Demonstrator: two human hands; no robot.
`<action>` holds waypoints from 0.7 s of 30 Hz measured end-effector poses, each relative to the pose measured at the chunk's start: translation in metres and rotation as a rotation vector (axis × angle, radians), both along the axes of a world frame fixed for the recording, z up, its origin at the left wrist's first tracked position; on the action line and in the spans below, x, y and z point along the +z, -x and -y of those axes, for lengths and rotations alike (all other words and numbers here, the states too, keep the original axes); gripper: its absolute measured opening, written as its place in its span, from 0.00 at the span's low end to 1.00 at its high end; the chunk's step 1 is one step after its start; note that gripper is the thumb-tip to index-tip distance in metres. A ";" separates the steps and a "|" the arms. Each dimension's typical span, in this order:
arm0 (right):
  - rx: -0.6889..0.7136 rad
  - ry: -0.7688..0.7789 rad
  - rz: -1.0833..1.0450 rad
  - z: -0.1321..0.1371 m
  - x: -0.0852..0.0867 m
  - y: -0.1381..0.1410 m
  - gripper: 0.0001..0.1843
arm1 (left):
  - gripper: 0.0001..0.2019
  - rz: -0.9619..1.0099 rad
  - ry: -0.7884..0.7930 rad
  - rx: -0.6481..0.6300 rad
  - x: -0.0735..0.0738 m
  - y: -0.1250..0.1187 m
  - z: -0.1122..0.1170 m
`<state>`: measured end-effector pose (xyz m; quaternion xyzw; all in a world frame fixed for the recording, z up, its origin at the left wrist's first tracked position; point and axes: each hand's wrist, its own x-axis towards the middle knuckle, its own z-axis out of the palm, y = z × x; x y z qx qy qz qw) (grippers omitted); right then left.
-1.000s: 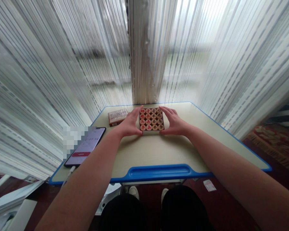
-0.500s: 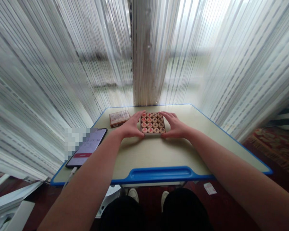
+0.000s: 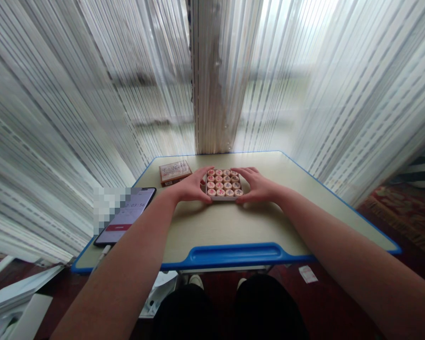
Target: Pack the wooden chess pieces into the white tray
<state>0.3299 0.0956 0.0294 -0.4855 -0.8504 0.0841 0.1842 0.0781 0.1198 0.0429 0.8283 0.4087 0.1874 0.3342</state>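
A small square box of round wooden chess pieces with red and black characters sits at the middle of the desk. My left hand cups the box's left side, thumb at its near corner and fingers along the far edge. My right hand cups the right side the same way. Both hands press against the box.
The box's lid lies to the left near the desk's far edge. A phone with a lit timer screen and a cable lies at the left edge. A blue tray groove runs along the front edge. Curtains hang close around the desk.
Both hands have curled in tighter around the box, and the box has shifted slightly toward me on the desk. The phone's timer has advanced.
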 end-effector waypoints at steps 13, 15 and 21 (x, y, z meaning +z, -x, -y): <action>-0.007 0.073 0.044 0.002 0.001 0.003 0.53 | 0.61 -0.113 0.027 0.002 -0.007 0.004 -0.007; -0.008 0.080 0.043 0.003 0.001 0.003 0.54 | 0.60 -0.180 -0.003 0.014 -0.006 0.004 -0.007; -0.017 0.111 0.049 0.003 0.003 0.004 0.54 | 0.60 -0.308 -0.025 0.026 -0.002 0.003 -0.005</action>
